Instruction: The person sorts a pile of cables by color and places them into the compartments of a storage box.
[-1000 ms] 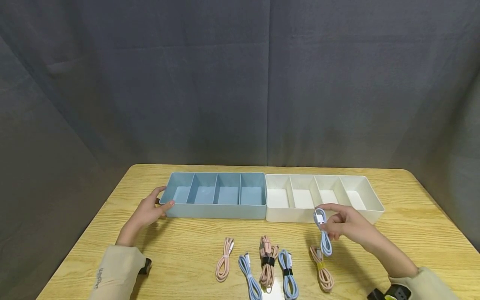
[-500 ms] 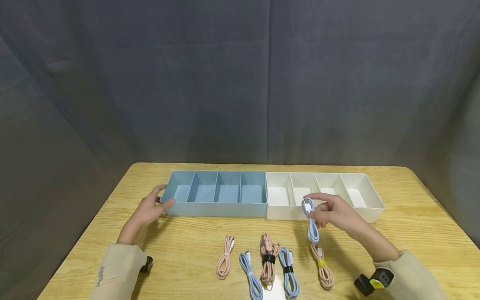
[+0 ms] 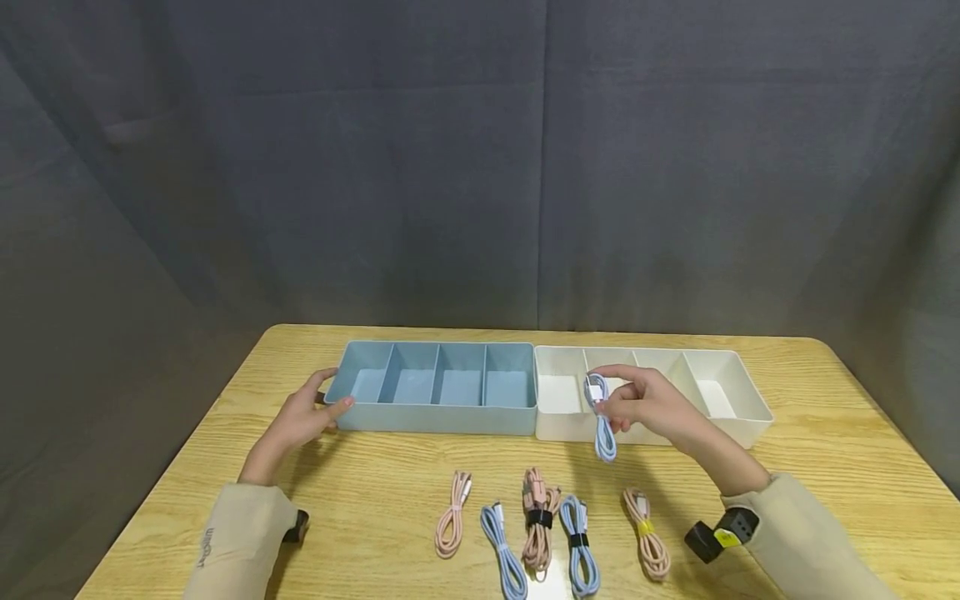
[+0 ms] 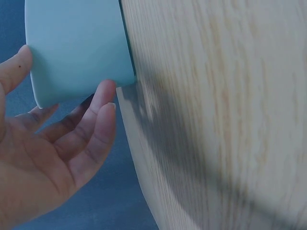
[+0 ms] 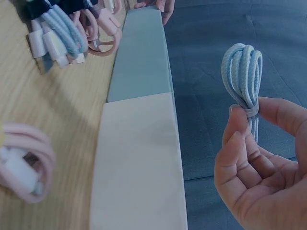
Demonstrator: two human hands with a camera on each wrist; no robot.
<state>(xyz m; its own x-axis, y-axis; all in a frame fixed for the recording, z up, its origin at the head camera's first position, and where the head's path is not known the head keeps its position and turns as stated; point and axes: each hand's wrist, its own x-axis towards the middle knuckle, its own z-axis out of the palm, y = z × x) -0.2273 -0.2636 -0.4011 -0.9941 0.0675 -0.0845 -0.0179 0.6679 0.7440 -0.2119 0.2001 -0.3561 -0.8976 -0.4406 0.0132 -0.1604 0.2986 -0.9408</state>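
Observation:
In the head view, my right hand [image 3: 651, 407] pinches a coiled light-blue cable [image 3: 604, 437] with a white plug above the white divided box [image 3: 720, 427]. The right wrist view shows the thumb and fingertips at the cable's tie, its loops [image 5: 242, 72] sticking up. My left hand [image 3: 300, 417] holds the near left corner of the blue divided box [image 3: 442, 419], thumb at the front rim and fingers around the end. In the left wrist view, some fingers [image 4: 98, 139] curve loosely beside the box end.
On the wooden table [image 3: 360, 517] lie pink cables [image 3: 452, 521] [image 3: 537, 533] [image 3: 649, 542] and light-blue cables [image 3: 504, 554] [image 3: 579, 550], all coiled and bundled. The two boxes stand end to end near the back edge. A dark curtain [image 3: 420, 167] hangs behind.
My right hand has moved left and slightly away from me with the light-blue cable, from in front of the white box to over it. The left hand stays at the blue box.

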